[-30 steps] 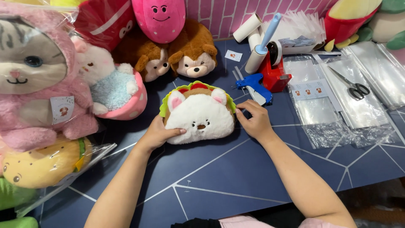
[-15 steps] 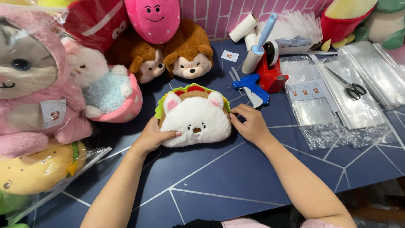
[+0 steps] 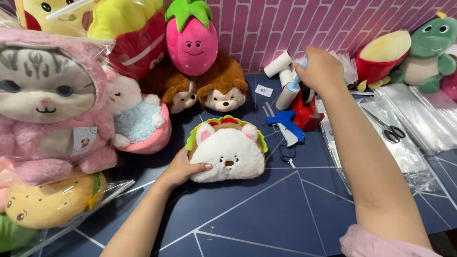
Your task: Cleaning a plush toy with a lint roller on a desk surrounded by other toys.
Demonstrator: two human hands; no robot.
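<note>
While flat, taco plush (image 3: 228, 153) against left fingers (image 3: 200, 167).

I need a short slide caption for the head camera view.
Left hand steadies a white plush toy; right hand grips a lint roller.

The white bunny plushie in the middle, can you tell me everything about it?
The white bunny plushie is round and fluffy, with pink-lined ears, tiny dark eyes and a small brown nose. Behind its head run a brown band, red bits and a wavy green frill, like a taco shell. It lies face up on the dark blue table, in front of two brown plush animals. The left hand grips its left edge; the right hand is away, holding a lint roller.
</note>
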